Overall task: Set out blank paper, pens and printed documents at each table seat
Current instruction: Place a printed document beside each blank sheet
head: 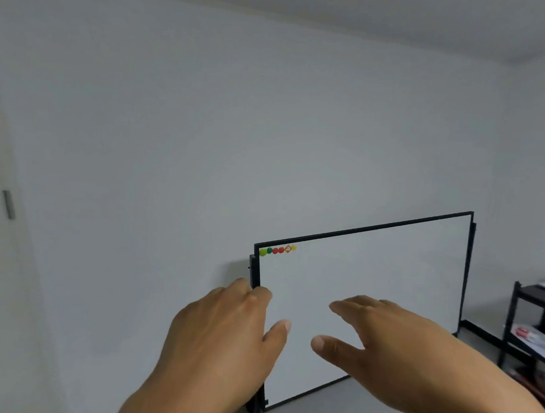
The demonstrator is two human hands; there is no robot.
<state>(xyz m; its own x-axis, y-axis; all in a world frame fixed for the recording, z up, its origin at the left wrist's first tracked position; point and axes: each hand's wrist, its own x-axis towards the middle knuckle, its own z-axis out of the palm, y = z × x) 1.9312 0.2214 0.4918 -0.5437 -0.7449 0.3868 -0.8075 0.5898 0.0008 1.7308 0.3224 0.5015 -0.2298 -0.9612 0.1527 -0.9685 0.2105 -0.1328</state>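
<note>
Neither paper, pens, printed documents nor a table seat appear in the head view. My left hand (225, 334) is raised in front of me, fingers loosely bent, holding nothing; it overlaps the left frame edge of a whiteboard (388, 277). My right hand (390, 344) is raised beside it, fingers spread and relaxed, thumb pointing left, also holding nothing. Both hands float in the air in front of the board.
The black-framed whiteboard stands against a pale wall, with several coloured magnets (278, 250) at its top left corner. A black shelf rack (535, 327) with papers and small items stands at the right edge. A door edge with hinges (8, 204) is at far left.
</note>
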